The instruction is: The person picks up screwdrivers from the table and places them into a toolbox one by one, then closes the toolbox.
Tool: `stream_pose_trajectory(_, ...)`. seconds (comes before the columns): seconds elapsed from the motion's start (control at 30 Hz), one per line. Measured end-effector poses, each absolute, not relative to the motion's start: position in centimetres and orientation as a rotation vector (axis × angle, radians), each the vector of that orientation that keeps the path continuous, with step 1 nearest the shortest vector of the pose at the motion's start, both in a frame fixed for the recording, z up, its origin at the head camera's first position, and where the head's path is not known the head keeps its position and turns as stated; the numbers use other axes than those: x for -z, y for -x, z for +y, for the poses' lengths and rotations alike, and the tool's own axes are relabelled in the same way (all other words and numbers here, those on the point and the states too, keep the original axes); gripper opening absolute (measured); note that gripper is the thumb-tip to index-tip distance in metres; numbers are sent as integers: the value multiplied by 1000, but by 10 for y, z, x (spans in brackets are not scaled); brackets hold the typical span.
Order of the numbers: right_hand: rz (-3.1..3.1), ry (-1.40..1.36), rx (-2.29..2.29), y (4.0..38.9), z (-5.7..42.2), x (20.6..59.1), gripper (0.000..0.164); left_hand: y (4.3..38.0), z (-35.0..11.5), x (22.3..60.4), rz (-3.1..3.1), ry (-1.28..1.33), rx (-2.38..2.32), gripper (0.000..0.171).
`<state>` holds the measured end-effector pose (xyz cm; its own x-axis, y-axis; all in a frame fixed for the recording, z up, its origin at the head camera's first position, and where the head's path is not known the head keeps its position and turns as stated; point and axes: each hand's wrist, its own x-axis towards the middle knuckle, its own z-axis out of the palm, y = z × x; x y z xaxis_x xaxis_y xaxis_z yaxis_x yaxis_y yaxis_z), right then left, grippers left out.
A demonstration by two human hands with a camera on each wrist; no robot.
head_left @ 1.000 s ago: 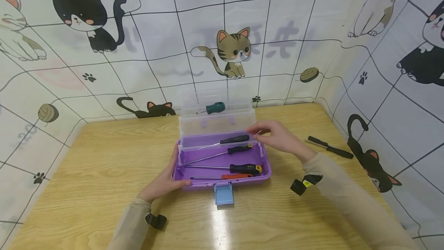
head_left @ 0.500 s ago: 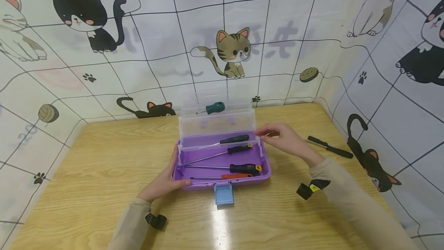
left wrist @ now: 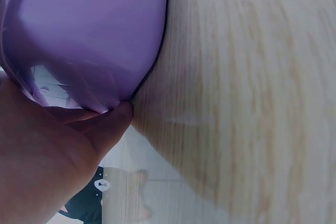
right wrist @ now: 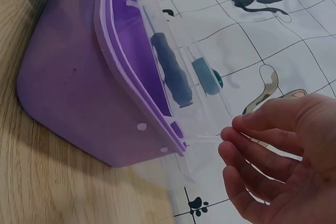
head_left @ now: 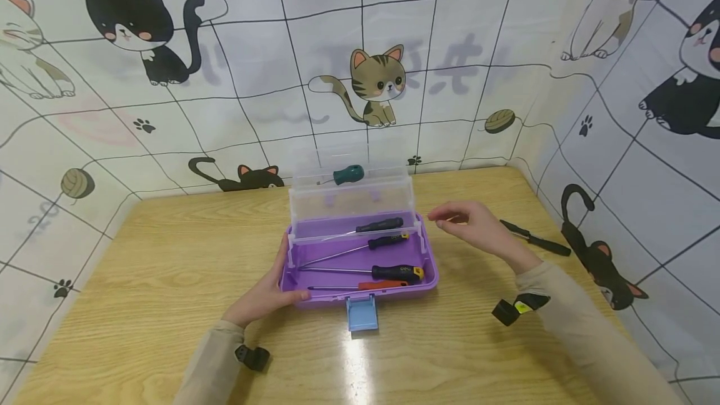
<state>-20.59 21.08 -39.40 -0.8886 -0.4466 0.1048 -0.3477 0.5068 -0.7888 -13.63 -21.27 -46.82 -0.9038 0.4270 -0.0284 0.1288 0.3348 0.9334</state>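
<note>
One purple toolbox: left hand's fingers gripping end; right hand's, relaxed, just beside.

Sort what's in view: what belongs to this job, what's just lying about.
Likely the job's: purple toolbox, gripped by the left hand; its clear lid; red screwdriver and three black-handled screwdrivers inside; green screwdriver at the lid.

Just lying about, apparently: black tool on the table, though it may be needed; cat-print backdrop.

Right hand near, at right, fingers loosely bent, apart from purple box. Box rests on table at left. Dark handle and green handle visible through clear plastic. Cat-print wall far side.
</note>
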Motion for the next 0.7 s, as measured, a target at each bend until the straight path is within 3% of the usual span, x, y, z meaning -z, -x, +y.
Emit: stream_pose_trajectory(0.7,2638,594,1331,201,239,400,25,136,-212,467,2324,-482,-1598,122)
